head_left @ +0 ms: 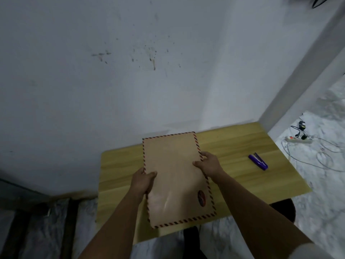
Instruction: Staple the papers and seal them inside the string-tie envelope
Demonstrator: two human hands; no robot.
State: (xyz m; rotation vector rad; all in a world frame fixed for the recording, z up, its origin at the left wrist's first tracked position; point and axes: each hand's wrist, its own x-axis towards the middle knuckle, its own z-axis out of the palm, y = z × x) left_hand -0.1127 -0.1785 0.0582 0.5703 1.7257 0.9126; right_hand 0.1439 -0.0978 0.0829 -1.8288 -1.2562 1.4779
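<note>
A tan envelope [173, 176] with a red-and-dark striped border and a dark round mark near its lower right corner is held above the wooden table [242, 146]. My left hand [144, 181] grips its left edge, thumb on the face. On the opposite edge my right hand [209, 164] pinches it, thumb on top. A purple stapler [258, 161] lies on the table to the right, apart from both hands. No loose papers show.
The table stands against a white wall [130, 71]. On the marble floor [317, 165] to the right lie a power strip [298, 140] and loose cables. Dark bars stand at the lower left beside the table.
</note>
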